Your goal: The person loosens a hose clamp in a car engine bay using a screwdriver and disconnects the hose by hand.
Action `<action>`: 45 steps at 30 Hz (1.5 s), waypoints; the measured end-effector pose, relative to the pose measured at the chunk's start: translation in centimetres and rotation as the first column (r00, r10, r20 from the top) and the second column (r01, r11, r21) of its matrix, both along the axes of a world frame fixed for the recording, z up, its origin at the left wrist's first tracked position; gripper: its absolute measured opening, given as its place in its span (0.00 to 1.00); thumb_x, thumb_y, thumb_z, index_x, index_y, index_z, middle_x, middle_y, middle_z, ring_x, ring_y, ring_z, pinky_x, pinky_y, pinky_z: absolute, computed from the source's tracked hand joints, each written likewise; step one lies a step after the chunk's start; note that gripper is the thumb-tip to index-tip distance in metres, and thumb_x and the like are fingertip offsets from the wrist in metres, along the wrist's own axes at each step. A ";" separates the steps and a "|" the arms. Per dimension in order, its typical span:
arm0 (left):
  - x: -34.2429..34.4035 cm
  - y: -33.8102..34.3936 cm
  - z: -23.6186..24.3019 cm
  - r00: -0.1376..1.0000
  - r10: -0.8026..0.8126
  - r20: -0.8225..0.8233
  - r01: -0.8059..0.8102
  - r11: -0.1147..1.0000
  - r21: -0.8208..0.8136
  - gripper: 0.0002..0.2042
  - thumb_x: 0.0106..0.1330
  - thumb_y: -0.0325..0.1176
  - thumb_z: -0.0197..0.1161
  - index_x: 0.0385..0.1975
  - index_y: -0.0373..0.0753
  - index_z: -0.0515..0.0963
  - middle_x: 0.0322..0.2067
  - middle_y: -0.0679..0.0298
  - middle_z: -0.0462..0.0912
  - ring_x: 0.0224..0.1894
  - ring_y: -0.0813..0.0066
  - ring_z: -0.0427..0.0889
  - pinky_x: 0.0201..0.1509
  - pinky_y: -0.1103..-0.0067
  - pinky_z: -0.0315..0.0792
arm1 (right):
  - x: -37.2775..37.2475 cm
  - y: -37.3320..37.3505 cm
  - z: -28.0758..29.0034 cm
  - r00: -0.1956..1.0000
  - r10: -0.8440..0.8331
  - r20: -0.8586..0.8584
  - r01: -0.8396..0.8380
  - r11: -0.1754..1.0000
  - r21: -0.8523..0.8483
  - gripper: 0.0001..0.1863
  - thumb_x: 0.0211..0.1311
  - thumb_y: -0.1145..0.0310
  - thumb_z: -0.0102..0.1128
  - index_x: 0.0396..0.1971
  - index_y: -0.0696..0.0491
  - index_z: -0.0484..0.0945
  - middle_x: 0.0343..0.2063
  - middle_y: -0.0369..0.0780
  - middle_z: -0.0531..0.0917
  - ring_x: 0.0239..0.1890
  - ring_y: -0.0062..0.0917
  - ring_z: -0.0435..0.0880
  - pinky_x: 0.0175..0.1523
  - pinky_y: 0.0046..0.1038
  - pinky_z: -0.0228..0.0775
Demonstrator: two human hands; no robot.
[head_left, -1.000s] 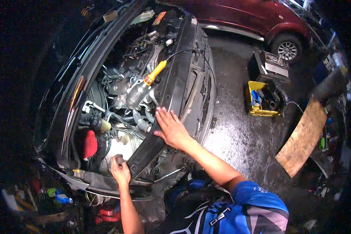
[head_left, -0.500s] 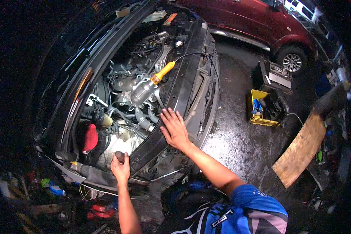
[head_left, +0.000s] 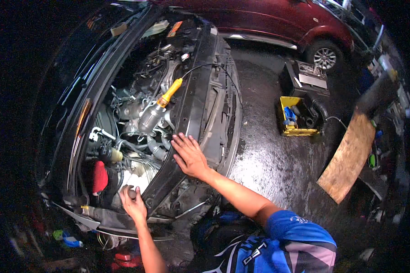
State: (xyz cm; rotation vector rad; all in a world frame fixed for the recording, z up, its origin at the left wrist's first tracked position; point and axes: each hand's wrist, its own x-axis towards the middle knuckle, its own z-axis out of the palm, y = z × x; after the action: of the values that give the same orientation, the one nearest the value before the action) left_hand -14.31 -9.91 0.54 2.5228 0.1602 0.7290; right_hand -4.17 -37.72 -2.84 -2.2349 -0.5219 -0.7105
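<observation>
At the front left corner of an open engine bay, my left hand (head_left: 134,207) has its thumb and fingers around a small dark round cap (head_left: 132,194). Just beyond the cap is a brightly lit white part (head_left: 136,175), perhaps a tank; whether the two are joined I cannot tell. My right hand (head_left: 190,157) lies flat on the black front crosspiece (head_left: 166,179) of the car, fingers spread, holding nothing. Past it, a yellow-handled work lamp (head_left: 169,93) rests over the engine, its cable running across the crosspiece.
Hoses (head_left: 157,148) fill the bay beside a red cloth-like item (head_left: 100,177). On the wet floor at right stand a yellow crate (head_left: 299,132) of parts, a black toolbox (head_left: 305,79) and a wooden board (head_left: 348,159). A dark red vehicle (head_left: 259,20) stands behind.
The whole view has shifted, so the car and floor items sit further left. My left hand's fingers have spread a little more around the cap; the right stays flat on the crosspiece.
</observation>
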 end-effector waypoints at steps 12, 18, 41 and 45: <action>-0.3 0.6 -0.6 0.964 0.157 -0.216 -0.155 0.988 0.027 0.16 0.68 0.41 0.65 0.41 0.32 0.80 0.36 0.50 0.85 0.39 0.49 0.82 0.49 0.63 0.72 | -0.3 -0.1 0.3 0.999 0.035 0.002 -0.035 0.999 0.019 0.26 0.68 0.66 0.57 0.64 0.56 0.69 0.68 0.43 0.68 0.74 0.38 0.60 0.76 0.45 0.47; 0.0 -0.5 0.4 0.913 0.249 -0.324 -0.248 0.968 0.043 0.24 0.66 0.49 0.65 0.40 0.27 0.79 0.37 0.44 0.85 0.42 0.44 0.83 0.50 0.59 0.73 | -0.2 -0.2 0.0 0.999 0.036 0.003 -0.036 0.999 0.019 0.27 0.66 0.67 0.60 0.64 0.55 0.70 0.68 0.43 0.69 0.73 0.39 0.61 0.76 0.46 0.48; -0.3 0.8 -1.2 0.946 0.259 -0.197 -0.233 0.961 0.147 0.26 0.63 0.52 0.67 0.39 0.29 0.81 0.32 0.44 0.85 0.36 0.44 0.84 0.43 0.58 0.76 | 0.3 0.5 -0.7 0.998 0.056 0.017 -0.056 0.998 0.013 0.31 0.61 0.72 0.62 0.65 0.53 0.68 0.68 0.46 0.68 0.73 0.43 0.61 0.76 0.49 0.47; -0.3 1.0 -1.2 0.949 0.233 -0.214 -0.220 0.972 0.079 0.25 0.63 0.51 0.67 0.39 0.28 0.80 0.31 0.43 0.85 0.36 0.44 0.84 0.43 0.58 0.76 | 0.3 0.7 -0.5 0.998 0.059 0.007 -0.059 0.998 0.001 0.29 0.62 0.71 0.61 0.65 0.53 0.69 0.68 0.46 0.69 0.73 0.43 0.61 0.76 0.49 0.46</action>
State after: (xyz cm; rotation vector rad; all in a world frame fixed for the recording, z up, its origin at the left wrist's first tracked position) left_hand -14.56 -8.94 -0.67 2.6618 0.5226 0.5390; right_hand -3.90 -37.00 -3.33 -2.2079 -0.5881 -0.6887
